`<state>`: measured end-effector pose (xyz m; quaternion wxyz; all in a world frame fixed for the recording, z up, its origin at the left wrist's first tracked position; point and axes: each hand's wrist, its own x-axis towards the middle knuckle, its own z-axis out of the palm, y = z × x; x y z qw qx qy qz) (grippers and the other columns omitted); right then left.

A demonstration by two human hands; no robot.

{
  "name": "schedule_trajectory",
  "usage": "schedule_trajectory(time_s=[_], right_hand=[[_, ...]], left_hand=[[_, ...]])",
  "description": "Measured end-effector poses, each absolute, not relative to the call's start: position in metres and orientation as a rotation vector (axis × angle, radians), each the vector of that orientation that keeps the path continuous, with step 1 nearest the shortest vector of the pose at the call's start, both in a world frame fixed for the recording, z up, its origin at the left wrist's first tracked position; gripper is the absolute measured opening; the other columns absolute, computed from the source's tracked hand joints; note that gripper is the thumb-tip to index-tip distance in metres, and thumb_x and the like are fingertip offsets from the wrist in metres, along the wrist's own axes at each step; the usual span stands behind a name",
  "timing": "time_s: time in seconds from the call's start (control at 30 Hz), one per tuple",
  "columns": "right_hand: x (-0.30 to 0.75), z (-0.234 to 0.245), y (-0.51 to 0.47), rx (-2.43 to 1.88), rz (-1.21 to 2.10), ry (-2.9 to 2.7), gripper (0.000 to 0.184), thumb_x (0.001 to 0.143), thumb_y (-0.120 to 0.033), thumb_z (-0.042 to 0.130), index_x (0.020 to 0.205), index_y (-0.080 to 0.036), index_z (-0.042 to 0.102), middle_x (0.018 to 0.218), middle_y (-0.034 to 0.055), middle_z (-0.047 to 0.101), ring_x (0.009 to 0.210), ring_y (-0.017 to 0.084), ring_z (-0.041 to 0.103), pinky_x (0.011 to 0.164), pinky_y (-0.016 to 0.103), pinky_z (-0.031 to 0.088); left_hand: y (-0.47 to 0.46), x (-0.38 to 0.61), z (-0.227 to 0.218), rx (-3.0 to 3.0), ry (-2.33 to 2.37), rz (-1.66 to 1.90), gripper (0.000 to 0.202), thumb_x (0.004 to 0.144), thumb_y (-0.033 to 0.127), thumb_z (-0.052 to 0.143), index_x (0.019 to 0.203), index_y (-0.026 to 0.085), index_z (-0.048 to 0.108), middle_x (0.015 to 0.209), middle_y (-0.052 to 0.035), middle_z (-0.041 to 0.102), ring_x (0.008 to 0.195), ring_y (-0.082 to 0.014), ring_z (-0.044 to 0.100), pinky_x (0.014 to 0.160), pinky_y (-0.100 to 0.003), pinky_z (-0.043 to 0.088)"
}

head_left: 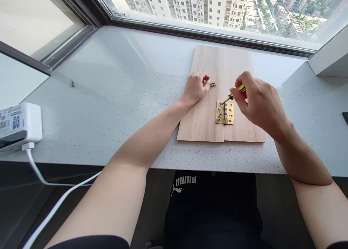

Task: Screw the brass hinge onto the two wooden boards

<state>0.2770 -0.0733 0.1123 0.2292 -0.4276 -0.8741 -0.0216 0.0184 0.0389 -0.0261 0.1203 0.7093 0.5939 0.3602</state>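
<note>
A brass-coloured hinge [231, 117] lies across the seam between the left wooden board [202, 127] and the right wooden board [244, 131]. My right hand [262, 100] is closed round the yellow and black handle of a screwdriver [240, 89]. The screwdriver's shaft slants down to the left, its tip at the upper part of the hinge's left leaf. On the left board rests my left hand [196, 86], fingers curled in a pinch. A few small screws [213, 84] stick out at its fingertips. Several screw holes show in the hinge's right leaf.
The boards lie on a speckled white counter [108, 96] below a window. One small screw [73, 83] is at the far left. A white plugged-in device [32, 124] with a white cable [59, 203] occupies the left edge. A dark object [345, 116] shows at the right edge.
</note>
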Motion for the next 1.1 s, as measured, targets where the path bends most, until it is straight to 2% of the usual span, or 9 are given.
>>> schedule_trajectory(time_s=[0.1, 0.37, 0.57, 0.9, 1.1], right_hand=[[0.277, 0.1102, -0.0721, -1.173, -0.055, -2.419, 0.013, 0.117, -0.024, 0.057, 0.122, -0.023, 0.069, 0.09, 0.0062, 0.077, 0.076, 0.023, 0.066, 0.065, 0.037, 0.035], [0.2767, 0.1093, -0.0716, -1.171, -0.038, -2.403, 0.011, 0.118, -0.024, 0.057, 0.122, -0.024, 0.067, 0.096, 0.0074, 0.08, 0.081, 0.025, 0.07, 0.067, 0.038, 0.038], [0.2754, 0.106, -0.0729, -1.173, -0.073, -2.417, 0.006, 0.118, -0.023, 0.06, 0.119, -0.024, 0.065, 0.089, 0.006, 0.078, 0.076, 0.024, 0.068, 0.065, 0.037, 0.035], [0.2769, 0.11, -0.0728, -1.178, -0.059, -2.416, 0.014, 0.118, -0.025, 0.057, 0.124, -0.023, 0.069, 0.092, 0.0069, 0.079, 0.078, 0.024, 0.069, 0.065, 0.037, 0.037], [0.277, 0.1121, -0.0736, -1.197, -0.055, -2.408, 0.02, 0.118, -0.026, 0.054, 0.127, -0.022, 0.071, 0.094, 0.0076, 0.079, 0.08, 0.025, 0.069, 0.067, 0.038, 0.04]], left_hand=[[0.039, 0.0186, -0.0261, 2.082, 1.74, 1.048, 0.012, 0.112, 0.02, 0.067, 0.103, 0.026, 0.072, 0.115, -0.0114, 0.083, 0.113, -0.0317, 0.076, 0.116, -0.052, 0.059], [0.0391, 0.0183, -0.0248, 2.089, 1.763, 0.988, 0.012, 0.113, 0.022, 0.066, 0.109, 0.025, 0.077, 0.12, -0.0123, 0.083, 0.118, -0.0328, 0.076, 0.12, -0.052, 0.057], [0.0394, 0.0178, -0.0258, 2.095, 1.75, 1.003, 0.013, 0.113, 0.022, 0.065, 0.108, 0.026, 0.076, 0.118, -0.0119, 0.083, 0.117, -0.0319, 0.075, 0.12, -0.052, 0.057], [0.0393, 0.0185, -0.0247, 2.072, 1.729, 1.024, 0.01, 0.109, 0.02, 0.069, 0.106, 0.027, 0.075, 0.115, -0.0111, 0.082, 0.115, -0.033, 0.074, 0.118, -0.055, 0.058], [0.0398, 0.018, -0.0261, 2.076, 1.718, 1.045, 0.011, 0.112, 0.026, 0.065, 0.104, 0.028, 0.072, 0.113, -0.0108, 0.083, 0.114, -0.0326, 0.073, 0.118, -0.054, 0.059]])
